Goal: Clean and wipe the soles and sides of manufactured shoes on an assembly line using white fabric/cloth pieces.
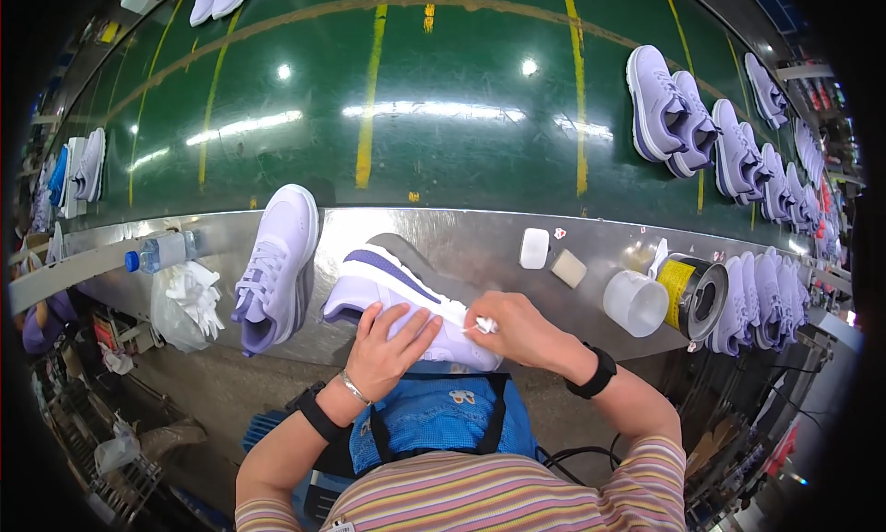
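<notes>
A lavender sneaker (434,354) with a white and purple sole lies on its side on the metal ledge, sole edge facing up. My left hand (386,352) grips its upper, fingers laid across the side. Between the fingers of my right hand (519,329) is a crumpled white wipe (485,325), held at the sole edge toward one end of the shoe. Whether it is tissue or cloth cannot be made out. To the left, a second lavender sneaker (281,255) rests on the ledge, apart from both hands.
Along the ledge (572,324) stand a white cup (635,303), a yellow-labelled metal can (692,297), a white block (534,249) and a beige block (568,268). Leftward are a bottle (168,252) and a bag of tissues (186,303). Beyond runs a green belt (461,71) with sneaker pairs (671,112).
</notes>
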A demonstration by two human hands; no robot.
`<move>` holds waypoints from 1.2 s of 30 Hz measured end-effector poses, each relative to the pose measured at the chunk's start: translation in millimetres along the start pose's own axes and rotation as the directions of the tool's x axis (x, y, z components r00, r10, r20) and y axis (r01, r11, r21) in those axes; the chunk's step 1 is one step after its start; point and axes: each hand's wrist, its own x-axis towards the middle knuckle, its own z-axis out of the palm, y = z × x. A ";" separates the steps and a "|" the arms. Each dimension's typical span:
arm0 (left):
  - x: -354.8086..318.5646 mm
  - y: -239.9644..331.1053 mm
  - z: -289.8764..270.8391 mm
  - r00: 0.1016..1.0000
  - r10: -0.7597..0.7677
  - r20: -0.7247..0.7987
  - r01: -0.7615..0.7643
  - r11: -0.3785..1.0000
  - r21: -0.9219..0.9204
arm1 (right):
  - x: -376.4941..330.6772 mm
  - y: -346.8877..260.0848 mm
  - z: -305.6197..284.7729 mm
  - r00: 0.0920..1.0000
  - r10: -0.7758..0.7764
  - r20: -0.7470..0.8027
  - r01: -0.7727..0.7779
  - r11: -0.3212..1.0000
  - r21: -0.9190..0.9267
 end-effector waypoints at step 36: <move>-13.1 2.9 4.7 1.000 -0.012 0.008 0.011 0.997 0.079 | -17.3 29.7 12.2 0.878 0.281 -0.388 -0.079 0.884 0.460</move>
